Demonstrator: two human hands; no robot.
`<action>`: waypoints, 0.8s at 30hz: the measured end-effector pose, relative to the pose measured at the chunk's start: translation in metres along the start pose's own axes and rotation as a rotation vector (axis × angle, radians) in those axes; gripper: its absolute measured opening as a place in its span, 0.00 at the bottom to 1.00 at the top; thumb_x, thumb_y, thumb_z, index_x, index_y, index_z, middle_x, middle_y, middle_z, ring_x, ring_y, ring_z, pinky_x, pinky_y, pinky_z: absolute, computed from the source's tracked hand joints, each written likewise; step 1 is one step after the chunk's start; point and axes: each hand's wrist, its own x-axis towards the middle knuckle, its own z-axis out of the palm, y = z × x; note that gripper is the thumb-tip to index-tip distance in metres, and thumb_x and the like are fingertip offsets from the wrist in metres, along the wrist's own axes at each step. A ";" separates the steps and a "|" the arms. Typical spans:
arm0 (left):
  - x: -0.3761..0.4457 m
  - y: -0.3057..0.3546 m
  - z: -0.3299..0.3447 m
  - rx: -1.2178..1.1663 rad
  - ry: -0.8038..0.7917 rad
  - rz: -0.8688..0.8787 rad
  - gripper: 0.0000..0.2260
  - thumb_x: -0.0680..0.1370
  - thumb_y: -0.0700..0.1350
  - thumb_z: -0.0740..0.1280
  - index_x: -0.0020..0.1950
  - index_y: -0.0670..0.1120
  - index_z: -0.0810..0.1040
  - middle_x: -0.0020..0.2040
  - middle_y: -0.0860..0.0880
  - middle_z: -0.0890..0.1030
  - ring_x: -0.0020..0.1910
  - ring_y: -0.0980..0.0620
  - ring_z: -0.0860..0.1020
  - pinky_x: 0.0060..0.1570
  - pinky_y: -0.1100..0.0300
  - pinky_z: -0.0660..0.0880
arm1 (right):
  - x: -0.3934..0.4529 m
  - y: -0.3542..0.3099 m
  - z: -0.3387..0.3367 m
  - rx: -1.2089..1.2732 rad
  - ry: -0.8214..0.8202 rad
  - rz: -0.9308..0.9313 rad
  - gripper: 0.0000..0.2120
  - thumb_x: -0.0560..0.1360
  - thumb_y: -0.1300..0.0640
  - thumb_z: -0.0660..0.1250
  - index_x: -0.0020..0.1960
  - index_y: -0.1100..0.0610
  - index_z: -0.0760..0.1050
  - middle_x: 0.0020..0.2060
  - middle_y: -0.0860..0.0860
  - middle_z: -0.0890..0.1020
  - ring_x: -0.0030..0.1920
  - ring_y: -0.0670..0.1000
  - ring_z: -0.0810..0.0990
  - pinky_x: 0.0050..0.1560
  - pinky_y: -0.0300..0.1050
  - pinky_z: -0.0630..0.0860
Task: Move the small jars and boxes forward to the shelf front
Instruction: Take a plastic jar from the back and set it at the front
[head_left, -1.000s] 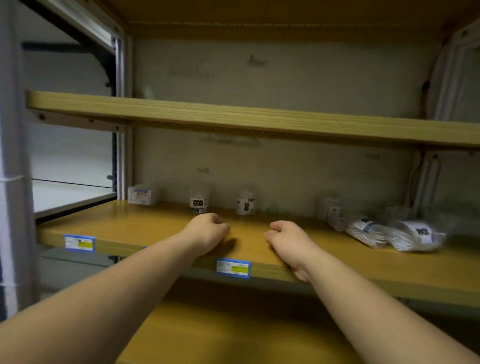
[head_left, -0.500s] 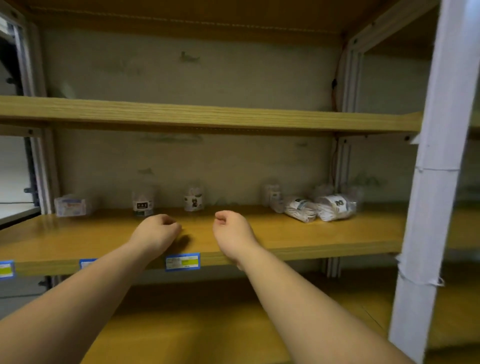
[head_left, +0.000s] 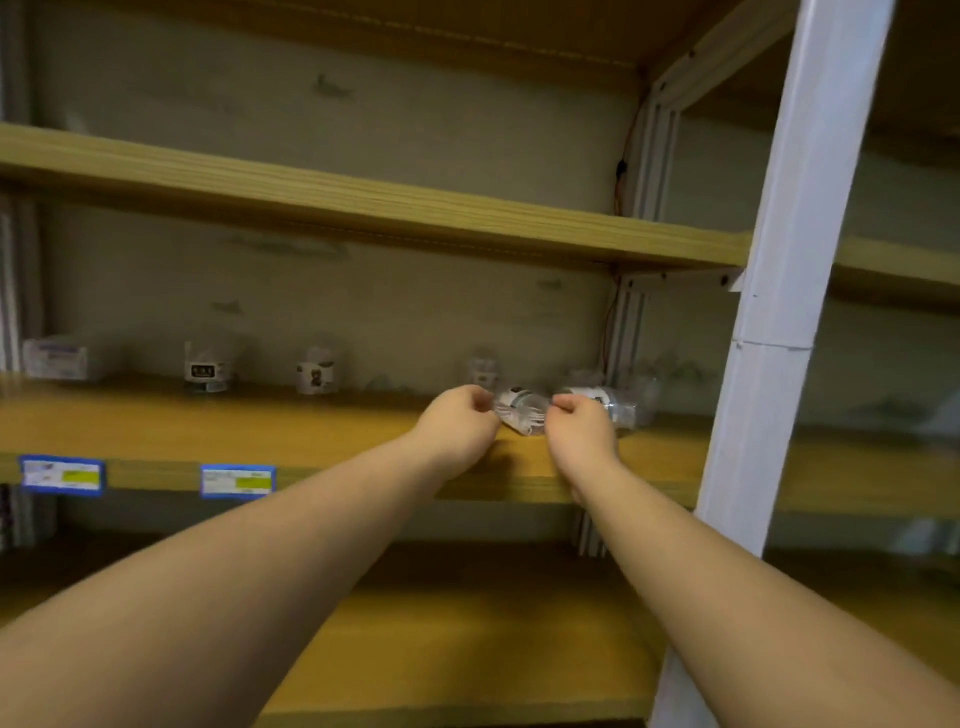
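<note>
On the middle shelf, a clear jar with a white label lies tipped on its side between my two hands. My left hand has its fingers curled at the jar's left end. My right hand, also curled, touches its right end and hides the near end of a second lying jar. Upright at the back stand three small jars and a small box at far left.
A white upright post stands close on the right of my right arm. An upper shelf hangs over the work area. Blue price tags mark the shelf's front edge. A lower shelf lies beneath my arms.
My view and both hands have shifted right along the shelf. The hands went from resting as fists near the front edge to reaching the lying jars at the back right.
</note>
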 end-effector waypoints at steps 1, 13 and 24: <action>0.005 0.009 0.016 -0.020 0.013 -0.011 0.19 0.80 0.42 0.63 0.71 0.44 0.74 0.64 0.45 0.80 0.60 0.46 0.78 0.54 0.63 0.71 | 0.005 0.006 -0.006 -0.057 -0.039 -0.035 0.18 0.81 0.58 0.61 0.70 0.56 0.75 0.64 0.52 0.80 0.58 0.53 0.79 0.52 0.39 0.68; 0.021 0.020 0.062 0.192 0.240 -0.241 0.15 0.77 0.43 0.64 0.63 0.44 0.77 0.57 0.44 0.81 0.55 0.43 0.79 0.55 0.55 0.77 | 0.019 0.028 -0.025 -0.006 -0.333 -0.101 0.17 0.76 0.61 0.61 0.63 0.57 0.75 0.57 0.53 0.80 0.56 0.58 0.78 0.53 0.47 0.75; 0.024 0.026 0.064 0.183 0.256 -0.334 0.16 0.80 0.41 0.60 0.67 0.43 0.77 0.63 0.42 0.79 0.60 0.42 0.77 0.57 0.56 0.74 | 0.035 0.020 -0.040 0.096 -0.505 0.071 0.20 0.81 0.60 0.59 0.72 0.63 0.65 0.62 0.59 0.75 0.49 0.55 0.71 0.48 0.45 0.69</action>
